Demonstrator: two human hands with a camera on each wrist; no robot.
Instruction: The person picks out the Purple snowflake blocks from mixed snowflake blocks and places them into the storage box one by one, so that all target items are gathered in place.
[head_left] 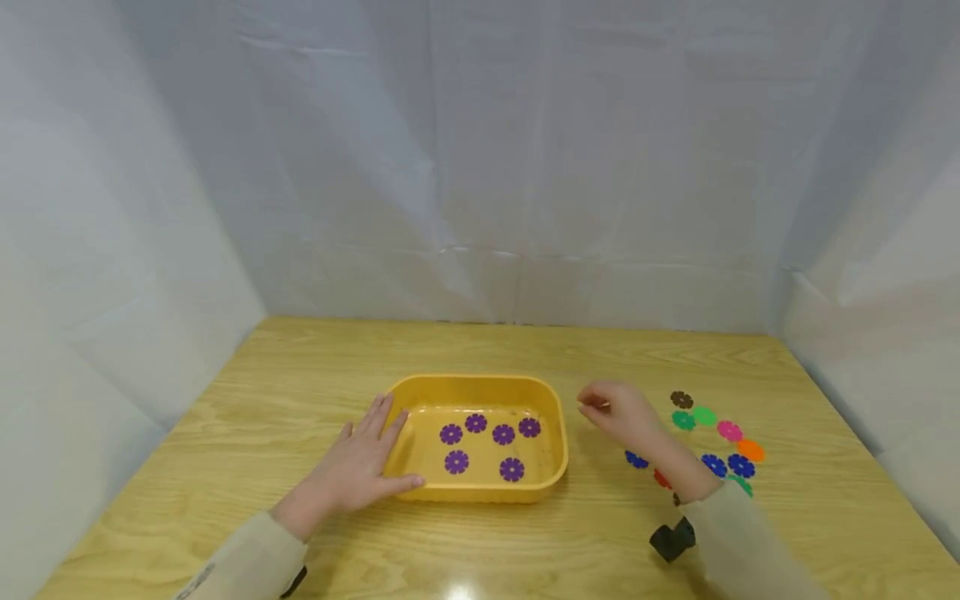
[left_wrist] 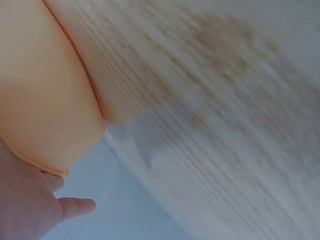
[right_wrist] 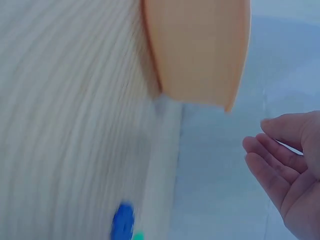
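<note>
A yellow plastic tray [head_left: 480, 381] stands mid-table and holds several purple flower-shaped discs [head_left: 476, 423]. My left hand [head_left: 367, 467] lies flat against the tray's left rim, fingers straight and thumb along the front edge; the left wrist view shows the hand [left_wrist: 30, 205] beside the tray wall [left_wrist: 40, 90]. My right hand [head_left: 615, 412] hovers just right of the tray, fingers loosely bent. In the right wrist view that hand [right_wrist: 285, 170] is empty, with the tray [right_wrist: 200, 50] beyond it.
Loose flower discs lie on the wooden table at the right: brown [head_left: 681, 399], green [head_left: 703, 415], pink [head_left: 729, 430], orange [head_left: 751, 451], blue [head_left: 741, 465]; one blue disc [right_wrist: 122, 222] shows in the right wrist view. White cloth walls enclose the table on three sides.
</note>
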